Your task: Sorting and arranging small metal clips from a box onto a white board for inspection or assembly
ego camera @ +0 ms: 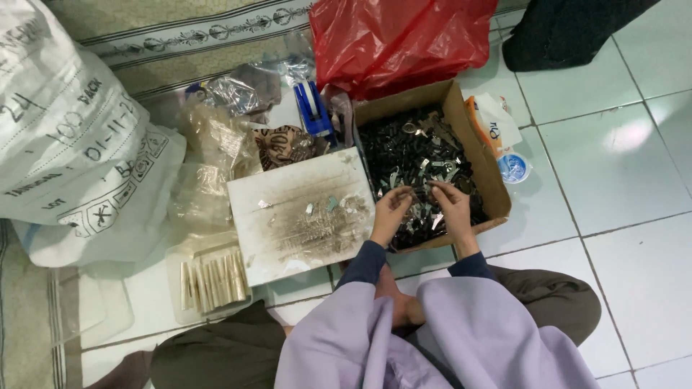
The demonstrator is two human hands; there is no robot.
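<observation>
Both hands work above one open cardboard box filled with small black and silver metal parts. The left hand and right hand each pinch a small part over the box's near edge; fingers narrow. Left of the box lies one flat, stained white board strewn with silvery pieces. Far side: one red plastic bag. Open tiled floor extends right.

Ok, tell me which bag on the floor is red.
The red plastic bag behind the cardboard box; the big sack at left is white, the small bags clear.
</observation>
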